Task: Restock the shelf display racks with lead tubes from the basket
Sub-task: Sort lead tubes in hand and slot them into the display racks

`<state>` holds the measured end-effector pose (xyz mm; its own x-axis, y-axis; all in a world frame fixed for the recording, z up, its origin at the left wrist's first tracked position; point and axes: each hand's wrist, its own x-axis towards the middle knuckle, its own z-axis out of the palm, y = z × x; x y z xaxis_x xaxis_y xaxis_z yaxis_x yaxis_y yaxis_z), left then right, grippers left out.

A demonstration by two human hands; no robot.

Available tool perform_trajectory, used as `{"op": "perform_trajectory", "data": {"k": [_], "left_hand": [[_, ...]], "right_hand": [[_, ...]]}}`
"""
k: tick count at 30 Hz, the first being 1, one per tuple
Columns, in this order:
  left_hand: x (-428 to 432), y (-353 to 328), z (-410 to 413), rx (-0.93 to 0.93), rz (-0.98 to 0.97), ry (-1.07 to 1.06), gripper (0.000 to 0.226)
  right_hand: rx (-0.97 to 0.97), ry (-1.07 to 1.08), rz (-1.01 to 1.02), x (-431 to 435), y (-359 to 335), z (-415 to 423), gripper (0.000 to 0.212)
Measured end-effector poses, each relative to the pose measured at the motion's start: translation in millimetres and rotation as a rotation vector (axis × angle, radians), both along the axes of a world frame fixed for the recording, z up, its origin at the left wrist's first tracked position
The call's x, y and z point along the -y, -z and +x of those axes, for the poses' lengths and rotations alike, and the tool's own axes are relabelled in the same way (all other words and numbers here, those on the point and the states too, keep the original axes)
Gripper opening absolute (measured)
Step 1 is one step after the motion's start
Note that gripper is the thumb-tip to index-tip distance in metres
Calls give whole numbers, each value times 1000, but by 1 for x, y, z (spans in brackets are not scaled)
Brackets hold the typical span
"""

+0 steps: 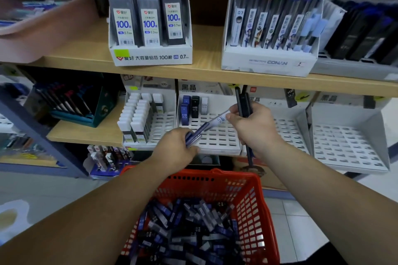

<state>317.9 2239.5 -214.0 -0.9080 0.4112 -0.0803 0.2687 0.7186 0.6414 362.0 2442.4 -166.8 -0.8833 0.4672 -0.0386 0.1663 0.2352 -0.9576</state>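
One tube passing hand to hand above the rack

The left hand grips a bunch of blue tubes. One tube juts from the bunch, its long axis slanting up and right, with the far end pinched by the right hand's fingers. That hand also clasps dark tubes standing upright. The slanted tube hangs over the middle of the rack on the lower shelf, and the few standing tubes sit at the rack's back-left corner, up and left of the pinch. The right hand is nearer; the tube probably has to tip upright to slot in. The basket below holds many more.
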Motion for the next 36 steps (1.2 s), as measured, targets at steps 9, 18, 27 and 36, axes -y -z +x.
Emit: {"op": "perform_trajectory", "data": {"k": [9, 18, 27, 36], "left_hand": [[1, 14, -5, 93, 67, -50, 21], [9, 1, -4, 469, 471, -179, 28], [7, -13, -6, 602, 407, -79, 28], [9, -15, -4, 627, 417, -75, 30]], "right_hand": [[-95, -8, 244, -5, 11, -19, 13], [-59, -93, 373, -1, 26, -42, 10], [-140, -193, 618, 10, 32, -57, 9], [-39, -148, 541, 16, 29, -75, 4]]}}
